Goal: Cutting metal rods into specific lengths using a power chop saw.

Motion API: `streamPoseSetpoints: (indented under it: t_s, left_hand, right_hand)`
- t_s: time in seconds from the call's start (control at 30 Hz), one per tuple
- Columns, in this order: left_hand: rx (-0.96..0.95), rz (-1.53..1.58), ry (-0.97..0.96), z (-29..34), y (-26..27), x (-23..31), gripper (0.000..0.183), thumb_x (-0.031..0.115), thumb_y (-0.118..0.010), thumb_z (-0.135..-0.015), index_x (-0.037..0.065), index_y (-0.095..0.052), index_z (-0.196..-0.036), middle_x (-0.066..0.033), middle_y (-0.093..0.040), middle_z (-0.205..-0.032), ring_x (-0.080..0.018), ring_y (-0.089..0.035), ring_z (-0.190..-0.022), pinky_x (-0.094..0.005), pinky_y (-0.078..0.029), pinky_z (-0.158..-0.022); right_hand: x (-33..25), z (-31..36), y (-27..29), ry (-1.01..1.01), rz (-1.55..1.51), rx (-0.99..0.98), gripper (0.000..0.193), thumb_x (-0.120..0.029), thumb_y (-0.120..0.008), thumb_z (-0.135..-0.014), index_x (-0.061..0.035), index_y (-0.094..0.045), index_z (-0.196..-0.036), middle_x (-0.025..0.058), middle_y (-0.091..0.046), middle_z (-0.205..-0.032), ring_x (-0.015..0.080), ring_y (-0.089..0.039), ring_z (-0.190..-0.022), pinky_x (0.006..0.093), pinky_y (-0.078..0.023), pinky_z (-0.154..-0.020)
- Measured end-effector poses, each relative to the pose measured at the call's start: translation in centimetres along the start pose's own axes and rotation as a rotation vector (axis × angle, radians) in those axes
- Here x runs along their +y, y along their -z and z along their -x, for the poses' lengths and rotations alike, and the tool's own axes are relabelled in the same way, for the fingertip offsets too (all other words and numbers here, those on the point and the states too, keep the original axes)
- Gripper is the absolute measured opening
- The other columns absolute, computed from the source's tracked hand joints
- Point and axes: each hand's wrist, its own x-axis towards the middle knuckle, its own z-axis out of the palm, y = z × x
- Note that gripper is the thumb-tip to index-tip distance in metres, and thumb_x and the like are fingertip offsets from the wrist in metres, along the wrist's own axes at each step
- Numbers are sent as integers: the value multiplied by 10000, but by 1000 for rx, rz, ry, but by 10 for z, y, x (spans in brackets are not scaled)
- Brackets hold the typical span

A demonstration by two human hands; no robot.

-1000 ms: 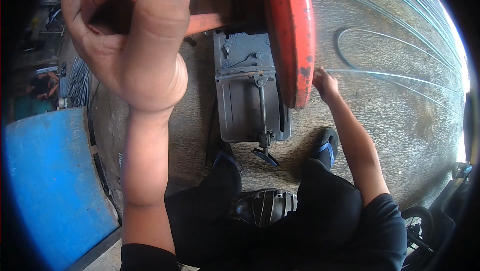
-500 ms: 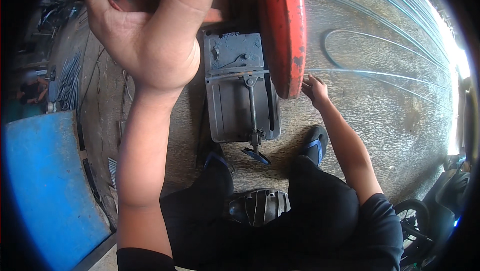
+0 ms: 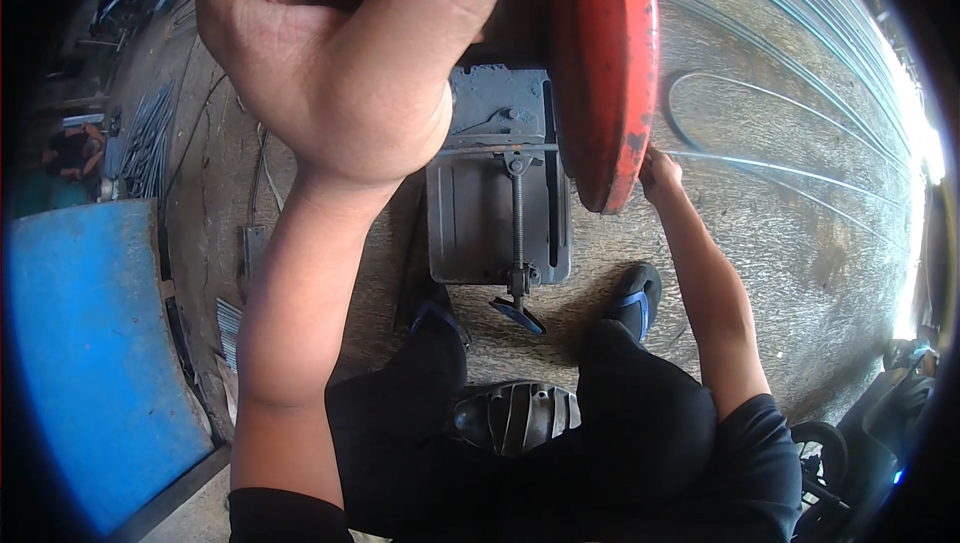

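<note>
My left hand [image 3: 330, 73], large in the upper left, is wrapped round the handle area of a red cut-off saw; its fingertips are out of sight. The saw's worn red blade guard [image 3: 637, 73] hangs over the right side of a grey metal base [image 3: 470, 223]. On that base a screw clamp [image 3: 518, 213] with a blue-edged crank bears against a thin metal rod [image 3: 730, 157], which runs out to the right. Beside the guard, my right hand [image 3: 662, 175] is closed at the rod, its fingertips partly hidden behind the guard.
Several long rods [image 3: 800, 33] curve across the floor at the right. A blue panel [image 3: 95, 343] stands at the left, near a bundle of rods [image 3: 147, 148]. A ribbed dark metal part [image 3: 515, 418] lies between my legs. Another person [image 3: 75, 153] is far left.
My left hand and the red saw have shifted right in the picture. My right hand's fingers, spread near the rod before, have moved up and closed at it.
</note>
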Motion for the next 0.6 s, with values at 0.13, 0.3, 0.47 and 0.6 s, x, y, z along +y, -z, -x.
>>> streamPoseSetpoints:
  t_s: [0.13,0.3,0.47,0.6]
  left_hand:
    - [-141,17,-118,-14,14,-13,563,86,-571,-764,47,-376,-1291,-155,-457,-1276,-260,-514,-1157,-408,-443,-1012]
    - [-242,0,-255,-14,10,-13,554,110,-574,-779,38,-371,-1289,-162,-480,-1252,-268,-523,-1152,-410,-442,-1011]
    - [32,-42,-18,-5,-4,6,544,98,-599,-737,14,-408,-1240,-178,-542,-1172,-290,-570,-1089,-413,-469,-963]
    - [-124,-165,-105,-2,32,-10,410,58,-580,-858,-80,-435,-1216,-183,-557,-1164,-268,-562,-1146,-475,-445,-1015]
  right_hand:
    - [3,3,-6,4,-41,13,307,-136,-561,-948,55,-458,-1166,200,-567,-1092,283,-645,-917,330,-609,-775]
    - [6,13,-19,-14,-36,19,303,-135,-562,-947,48,-458,-1164,202,-592,-1061,285,-655,-890,338,-611,-757]
    - [6,22,-22,20,-16,-21,289,-157,-568,-947,49,-471,-1124,200,-615,-1029,289,-661,-882,350,-605,-730]
    - [9,14,-11,-5,-42,-118,288,-169,-571,-945,35,-474,-1124,197,-606,-1048,286,-656,-896,367,-593,-745]
